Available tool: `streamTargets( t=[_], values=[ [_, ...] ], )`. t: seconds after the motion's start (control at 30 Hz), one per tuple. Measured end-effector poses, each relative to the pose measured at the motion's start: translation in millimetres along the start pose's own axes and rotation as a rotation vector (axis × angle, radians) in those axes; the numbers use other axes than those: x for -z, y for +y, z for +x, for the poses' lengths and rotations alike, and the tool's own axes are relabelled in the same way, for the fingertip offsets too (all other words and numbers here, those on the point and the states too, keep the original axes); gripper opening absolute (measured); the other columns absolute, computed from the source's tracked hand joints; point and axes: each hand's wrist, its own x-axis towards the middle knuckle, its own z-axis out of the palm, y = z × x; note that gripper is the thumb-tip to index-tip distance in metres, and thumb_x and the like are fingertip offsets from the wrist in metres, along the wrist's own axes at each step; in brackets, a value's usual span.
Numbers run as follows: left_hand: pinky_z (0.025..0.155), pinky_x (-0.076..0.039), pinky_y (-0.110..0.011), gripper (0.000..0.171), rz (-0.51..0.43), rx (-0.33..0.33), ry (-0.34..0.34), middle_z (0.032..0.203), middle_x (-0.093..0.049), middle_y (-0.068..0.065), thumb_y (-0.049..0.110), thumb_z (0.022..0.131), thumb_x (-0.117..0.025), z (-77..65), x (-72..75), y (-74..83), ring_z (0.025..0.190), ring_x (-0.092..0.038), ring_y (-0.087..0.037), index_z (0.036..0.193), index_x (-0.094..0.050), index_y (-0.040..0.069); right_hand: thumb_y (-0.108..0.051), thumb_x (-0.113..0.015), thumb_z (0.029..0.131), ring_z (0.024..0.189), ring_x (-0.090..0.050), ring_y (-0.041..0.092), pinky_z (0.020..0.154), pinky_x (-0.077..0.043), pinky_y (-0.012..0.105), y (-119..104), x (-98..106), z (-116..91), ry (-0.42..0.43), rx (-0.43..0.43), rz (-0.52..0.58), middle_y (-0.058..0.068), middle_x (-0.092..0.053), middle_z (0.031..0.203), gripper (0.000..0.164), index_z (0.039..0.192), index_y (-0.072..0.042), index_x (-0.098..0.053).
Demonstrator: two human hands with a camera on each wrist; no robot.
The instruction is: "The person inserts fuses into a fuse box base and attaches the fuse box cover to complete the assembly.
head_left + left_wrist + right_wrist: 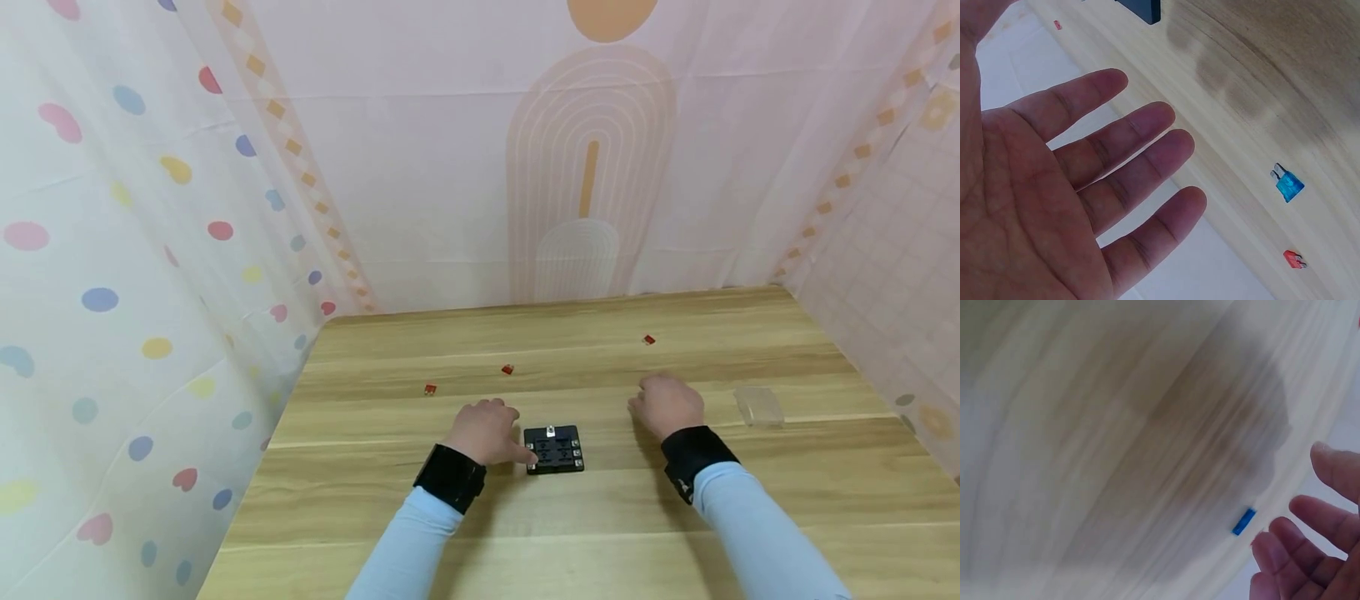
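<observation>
A black fuse block point(553, 450) with metal screw terminals lies flat on the wooden table. My left hand point(487, 432) is at its left, the thumb over the block's left edge; whether it presses there I cannot tell. In the left wrist view the fingers point(1129, 131) are spread and hold nothing. A blue blade fuse point(1288, 184) and a red blade fuse point(1294, 259) lie beyond them. My right hand point(666, 406) hovers right of the block, fingers loosely bent with nothing visible in them. Near its fingertips lies a blue fuse point(1244, 522).
Red fuses lie farther back: one at the left point(430, 389), another near the middle point(507, 369), a third at the back right point(648, 340). A clear plastic cover point(759, 407) sits right of my right hand. Patterned curtains point(435, 183) stand behind the table's back edge.
</observation>
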Motion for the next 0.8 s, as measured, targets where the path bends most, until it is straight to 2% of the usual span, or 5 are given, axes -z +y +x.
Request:
streamTargets(
  t=[0.13,0.3,0.43,0.5,0.8],
  values=[
    [0.079,-0.053,-0.045,0.069,-0.011,0.003,-0.009,0.107,-0.069,-0.007,0.061,0.072,-0.079,-0.7,0.6,0.2,0.096,-0.064,-0.026,0.117,-0.071,0.01,-0.02,-0.065,0.09,0.065,-0.056,0.025,0.053,-0.048,0.041,7.3,1.8,3.6,-0.008,-0.049,-0.008,0.016,-0.061,0.084,0.02,0.083,-0.002,-0.068],
    [0.079,-0.053,-0.044,0.068,-0.01,0.001,-0.015,0.106,-0.069,-0.007,0.062,0.072,-0.079,-0.6,-0.6,0.0,0.095,-0.064,-0.025,0.116,-0.071,0.01,-0.022,-0.06,0.092,0.06,-0.054,0.024,0.049,-0.046,0.041,14.5,4.0,5.8,-0.033,-0.097,-0.036,0.013,-0.055,0.074,0.033,0.065,-0.006,-0.062],
    [0.077,-0.053,-0.043,0.068,-0.002,0.005,-0.013,0.104,-0.068,-0.006,0.062,0.072,-0.079,-0.5,-2.1,-0.1,0.093,-0.064,-0.025,0.115,-0.072,0.01,-0.022,-0.059,0.093,0.059,-0.056,0.024,0.049,-0.047,0.041,19.7,3.7,8.1,-0.042,-0.113,-0.04,0.011,-0.056,0.068,0.036,0.06,-0.008,-0.06],
    [0.077,-0.053,-0.043,0.068,0.002,0.007,-0.01,0.105,-0.069,-0.006,0.062,0.072,-0.079,-0.4,-2.2,0.1,0.094,-0.064,-0.025,0.115,-0.072,0.01,-0.021,-0.059,0.093,0.059,-0.057,0.024,0.049,-0.048,0.041,20.9,2.8,8.9,-0.052,-0.123,-0.044,0.009,-0.057,0.066,0.036,0.059,-0.008,-0.06],
    [0.079,-0.052,-0.043,0.069,-0.006,0.014,-0.022,0.105,-0.068,-0.006,0.062,0.072,-0.079,-1.0,-1.6,0.7,0.095,-0.064,-0.025,0.117,-0.071,0.01,-0.013,-0.059,0.095,0.065,-0.062,0.028,0.052,-0.051,0.044,20.7,-0.6,10.1,-0.023,-0.123,-0.098,0.015,-0.062,0.074,0.023,0.078,0.0,-0.068]
  ],
)
